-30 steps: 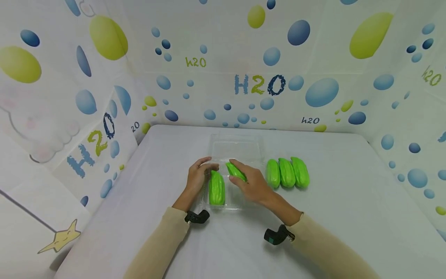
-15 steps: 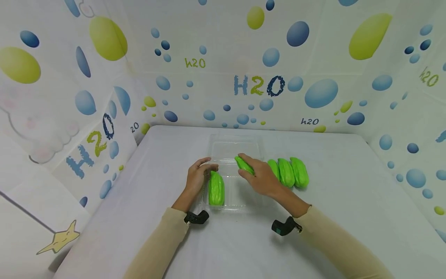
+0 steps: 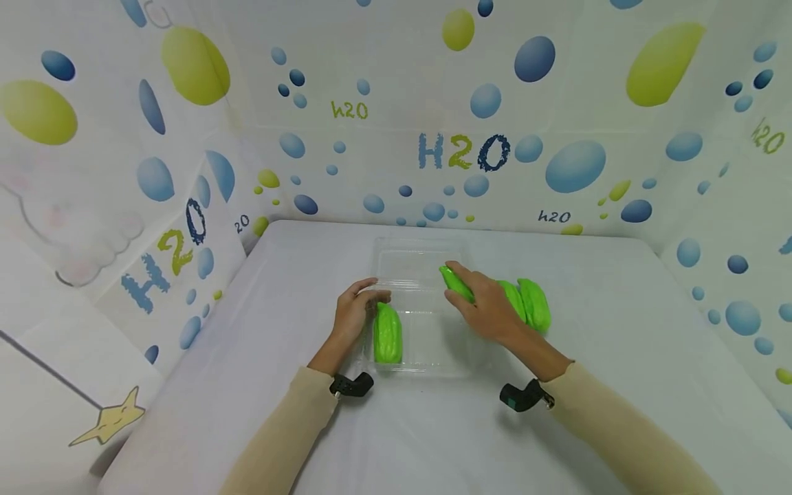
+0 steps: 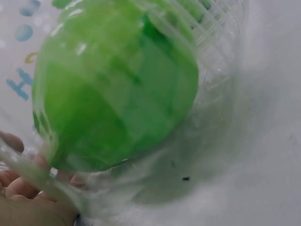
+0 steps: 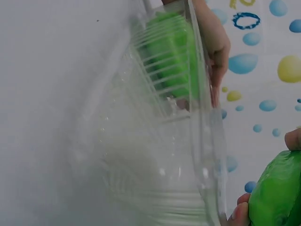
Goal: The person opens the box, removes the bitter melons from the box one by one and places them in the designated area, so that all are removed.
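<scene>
In the head view, my right hand [image 3: 485, 306] grips a bright green ribbed vegetable [image 3: 456, 282] between thumb and fingers, above the right side of a clear plastic clamshell box [image 3: 427, 340]. The right wrist view shows this held vegetable [image 5: 277, 190] at lower right, outside the box wall. My left hand [image 3: 355, 313] holds the box by its back left corner, beside a second green vegetable [image 3: 388, 335] that lies inside along the left wall. Through the plastic, that vegetable [image 4: 117, 89] fills much of the left wrist view, with left-hand fingers [image 4: 23, 186] below.
Two like green vegetables [image 3: 534, 306] show on the white-covered table [image 3: 421, 440] right of the box, partly behind my right hand. The clear lid [image 3: 408, 260] lies open toward the back. A patterned curtain [image 3: 396, 82] stands behind and at the sides.
My right hand has carried its green vegetable rightward and back from over the box's middle, and it now covers one of the vegetables in the row. The left hand stays at the corner.
</scene>
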### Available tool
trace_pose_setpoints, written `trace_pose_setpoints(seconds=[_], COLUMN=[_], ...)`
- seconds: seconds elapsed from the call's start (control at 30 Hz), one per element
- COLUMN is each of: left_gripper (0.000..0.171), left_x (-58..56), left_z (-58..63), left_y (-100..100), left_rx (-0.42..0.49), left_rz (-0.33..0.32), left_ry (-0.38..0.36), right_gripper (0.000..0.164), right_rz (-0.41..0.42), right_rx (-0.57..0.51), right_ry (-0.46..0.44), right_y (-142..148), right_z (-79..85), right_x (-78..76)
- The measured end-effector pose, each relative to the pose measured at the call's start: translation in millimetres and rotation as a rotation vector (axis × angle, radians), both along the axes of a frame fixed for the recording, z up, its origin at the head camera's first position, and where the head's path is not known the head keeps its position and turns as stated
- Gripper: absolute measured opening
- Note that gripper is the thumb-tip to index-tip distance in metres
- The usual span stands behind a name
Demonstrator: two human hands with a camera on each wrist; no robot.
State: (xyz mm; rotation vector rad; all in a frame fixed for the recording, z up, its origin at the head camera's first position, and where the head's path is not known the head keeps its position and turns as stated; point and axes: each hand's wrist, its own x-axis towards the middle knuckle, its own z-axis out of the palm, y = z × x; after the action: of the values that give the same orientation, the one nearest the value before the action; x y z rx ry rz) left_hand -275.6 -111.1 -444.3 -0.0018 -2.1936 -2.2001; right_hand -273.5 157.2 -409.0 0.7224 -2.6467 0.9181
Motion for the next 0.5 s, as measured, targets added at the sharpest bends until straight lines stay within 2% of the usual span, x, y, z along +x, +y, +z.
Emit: trace_pose_setpoints(seconds=[0.23, 0.5], left_gripper=[0.04, 0.038], left_x=[-15.9, -18.4], left_z=[-23.9, -28.4], left_y=[-3.6, -3.8], left_rx=[0.031, 0.03], left_rz=[0.0, 0.028], left_ry=[-0.007, 0.004], right_gripper=[0.054, 0.055], right_rz=[-0.042, -0.097], right_rx=[-0.015, -0.003], right_ry=[0.046, 0.043], right_y=[11.7, 31.6], right_z=[1.8, 2.9], right_x=[-6.1, -13.8])
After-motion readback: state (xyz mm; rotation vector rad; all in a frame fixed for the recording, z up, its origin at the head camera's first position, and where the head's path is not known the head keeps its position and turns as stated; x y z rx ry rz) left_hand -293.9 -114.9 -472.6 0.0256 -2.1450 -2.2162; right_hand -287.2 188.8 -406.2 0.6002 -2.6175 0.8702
